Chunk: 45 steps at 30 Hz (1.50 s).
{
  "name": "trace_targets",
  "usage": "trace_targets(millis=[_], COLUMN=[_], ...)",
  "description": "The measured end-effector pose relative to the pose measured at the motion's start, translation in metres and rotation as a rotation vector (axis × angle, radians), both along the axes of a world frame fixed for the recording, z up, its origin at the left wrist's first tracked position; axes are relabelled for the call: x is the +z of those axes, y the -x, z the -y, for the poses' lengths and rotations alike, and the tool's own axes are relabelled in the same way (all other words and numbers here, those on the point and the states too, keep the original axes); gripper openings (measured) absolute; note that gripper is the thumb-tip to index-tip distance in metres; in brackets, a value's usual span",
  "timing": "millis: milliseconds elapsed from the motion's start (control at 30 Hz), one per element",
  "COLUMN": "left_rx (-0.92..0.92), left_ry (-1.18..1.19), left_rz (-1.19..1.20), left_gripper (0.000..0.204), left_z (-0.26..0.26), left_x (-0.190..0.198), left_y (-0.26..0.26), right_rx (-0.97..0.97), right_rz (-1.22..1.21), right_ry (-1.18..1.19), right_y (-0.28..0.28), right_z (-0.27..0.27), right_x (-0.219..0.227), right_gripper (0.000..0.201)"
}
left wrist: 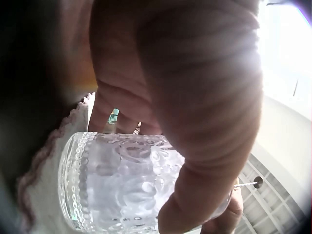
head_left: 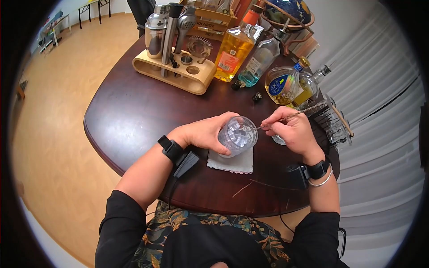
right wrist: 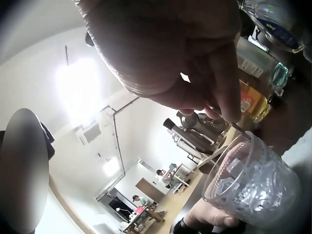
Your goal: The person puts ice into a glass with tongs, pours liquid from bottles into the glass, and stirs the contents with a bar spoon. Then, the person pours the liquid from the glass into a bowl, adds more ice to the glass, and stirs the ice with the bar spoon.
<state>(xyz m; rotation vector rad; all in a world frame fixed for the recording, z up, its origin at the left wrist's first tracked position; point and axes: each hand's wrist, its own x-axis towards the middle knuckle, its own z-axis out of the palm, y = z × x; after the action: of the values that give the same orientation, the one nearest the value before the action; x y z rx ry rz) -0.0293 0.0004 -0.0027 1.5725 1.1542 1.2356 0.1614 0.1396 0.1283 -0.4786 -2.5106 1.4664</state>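
Observation:
My left hand (head_left: 202, 133) grips an embossed clear glass (left wrist: 122, 185) from its left side, thumb in front and fingers around the back. Ice cubes (head_left: 238, 135) fill much of it. Under the glass lies a white scalloped-edge cloth (head_left: 230, 165) on the dark table. Just right of the rim, my right hand (head_left: 292, 134) pinches a thin twisted bar spoon (head_left: 298, 113). Its lower end reaches over the rim into the glass (right wrist: 265, 190), and its upper end slants up to the right. The spoon's tip is hidden among the ice.
A wooden stand (head_left: 203, 80) with a shaker (head_left: 156, 33) and bar tools stands at the back left. Behind the hands are an orange-capped bottle (head_left: 232, 51), a pale blue bottle (head_left: 259, 62) and an XO bottle (head_left: 283, 85). A rack with glasses (head_left: 337, 129) stands at right.

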Motion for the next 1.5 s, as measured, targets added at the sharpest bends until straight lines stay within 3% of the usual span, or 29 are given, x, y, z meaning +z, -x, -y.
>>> trace_targets(millis=[100, 300, 400, 533, 600, 667, 767, 900, 1100, 1433, 1500], left_rx=[0.016, 0.033, 0.066, 0.068, 0.064, 0.07, 0.041, 0.005, -0.006, -0.053, -0.053], left_ry=[0.021, -0.006, 0.001, 0.031, 0.019, -0.008, -0.023, -0.007, -0.016, 0.032, 0.026], left_rz=[-0.032, -0.071, -0.104, -0.074, -0.058, -0.053, -0.024, 0.029, 0.017, 0.042, 0.059], left_gripper=[0.097, 0.105, 0.106, 0.099, 0.095, 0.091, 0.092, 0.092, 0.091, 0.097, 0.101], left_z=[0.001, 0.001, 0.003, 0.003, 0.003, 0.002, 0.0, -0.002, -0.001, -0.002, -0.003], left_x=[0.0, -0.005, -0.001, 0.002, 0.001, -0.004, -0.006, -0.006, -0.003, -0.004, -0.006], left_y=[0.001, 0.0, -0.002, -0.001, -0.001, 0.0, 0.001, 0.001, 0.001, 0.005, 0.004], right_rx=[-0.008, -0.036, 0.022, 0.369, 0.451, 0.515, 0.417, 0.16, -0.001, -0.025, -0.005], right_rz=[0.007, -0.079, -0.202, -0.279, -0.223, -0.179, -0.164, -0.036, -0.062, -0.119, -0.145], right_ry=[0.156, 0.16, 0.039, -0.763, -0.846, -0.832, -0.685, -0.164, 0.031, 0.117, 0.033], right_y=[-0.006, -0.019, -0.025, -0.023, -0.019, -0.012, -0.005, -0.002, -0.008, -0.022, -0.026], right_z=[-0.005, 0.002, 0.012, 0.021, 0.025, 0.021, 0.01, -0.005, -0.001, 0.009, 0.014], right_x=[0.006, 0.017, 0.027, 0.031, 0.022, 0.012, -0.003, -0.02, -0.02, 0.008, 0.013], right_gripper=[0.009, 0.01, 0.014, 0.018, 0.02, 0.019, 0.015, 0.013, 0.015, 0.016, 0.016])
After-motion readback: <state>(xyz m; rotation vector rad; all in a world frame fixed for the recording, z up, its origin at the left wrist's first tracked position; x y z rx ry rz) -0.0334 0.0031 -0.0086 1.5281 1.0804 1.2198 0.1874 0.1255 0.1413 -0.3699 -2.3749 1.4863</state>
